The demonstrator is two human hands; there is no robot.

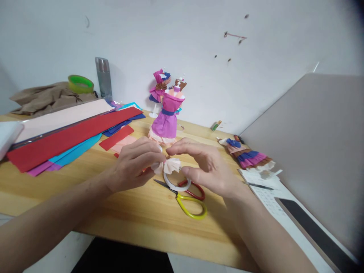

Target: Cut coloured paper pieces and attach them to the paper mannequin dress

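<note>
A small pale pink paper bow, gathered at its middle, is held up above the table in my left hand. The fingers of that hand close on the bow's left side and hide part of it. My right hand is open, thumb and fingers apart, with the thumb tip close to the bow's right end; I cannot tell if they touch. Below the bow lie a white tape roll and scissors with one yellow and one red handle loop. Just behind my hands stands a mini mannequin in a magenta paper dress with a blue belt.
Strips of coloured paper spread over the left side, near a bottle and green tape. More dressed mannequins stand by the wall. To the right lie a layered paper dress, a pen and a dark flat device.
</note>
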